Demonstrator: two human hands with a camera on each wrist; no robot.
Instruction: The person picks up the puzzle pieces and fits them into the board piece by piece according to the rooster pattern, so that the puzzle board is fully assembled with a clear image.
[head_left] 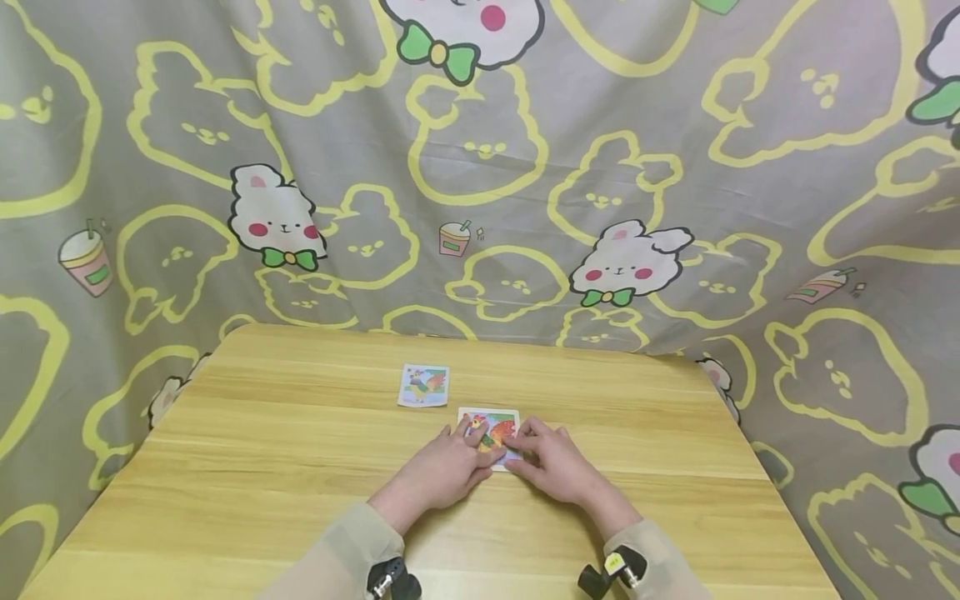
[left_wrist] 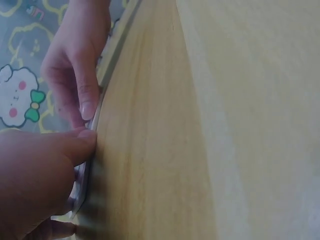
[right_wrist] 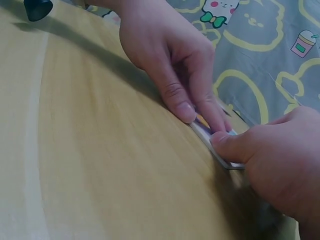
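Note:
A small white-bordered board [head_left: 489,412] with a colourful rooster picture lies flat on the table under both hands. My left hand [head_left: 444,471] reaches over it from the left, fingers spread and fingertips resting on the picture. From the right, my right hand [head_left: 557,463] touches the picture's right side. Its thumb [right_wrist: 222,142] lies on the board near a corner in the right wrist view. The hands' tips almost meet there, so much of the picture is hidden. Behind and to the left lies a paler rooster card [head_left: 424,386], apart from both hands.
The wooden table [head_left: 285,467] has a light grain and extends around the board on all sides. A grey curtain [head_left: 517,233] printed with yellow outlines and white cartoon animals hangs behind the table and along its sides.

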